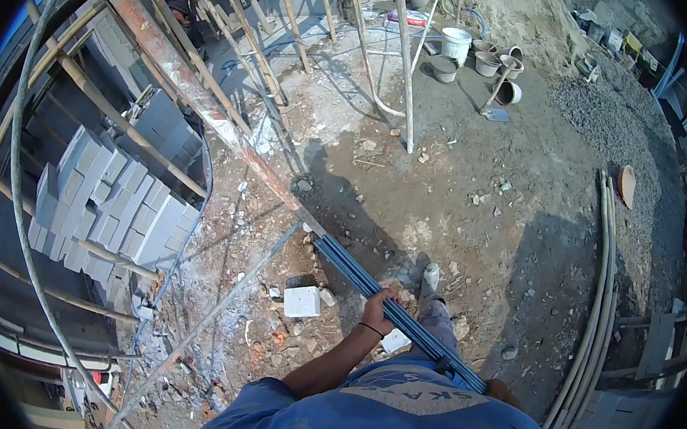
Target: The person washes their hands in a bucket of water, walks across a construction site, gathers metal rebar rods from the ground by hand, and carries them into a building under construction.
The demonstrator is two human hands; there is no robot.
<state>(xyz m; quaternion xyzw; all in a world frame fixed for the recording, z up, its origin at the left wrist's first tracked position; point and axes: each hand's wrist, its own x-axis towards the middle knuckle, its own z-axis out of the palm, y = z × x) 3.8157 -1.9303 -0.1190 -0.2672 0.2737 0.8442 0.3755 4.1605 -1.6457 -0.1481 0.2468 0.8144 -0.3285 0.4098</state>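
A bundle of long grey-blue rods (350, 272) runs slantwise from the middle of the view down to my waist. My left hand (379, 312) is wrapped round the bundle near its middle, a dark band on the wrist. At the lower end, my right hand (501, 393) is against the rods, mostly hidden by the bundle and my blue shirt, so its fingers cannot be made out. The far end of the bundle lies by the foot of a rusty, paint-marked pole (254, 161).
Grey blocks (109, 205) are stacked at the left behind bamboo poles. A white block (302, 302) lies left of the rods. Buckets (456, 43) and a shovel (497, 111) stand before a sand pile (517, 11). Long pipes (601, 307) lie at the right.
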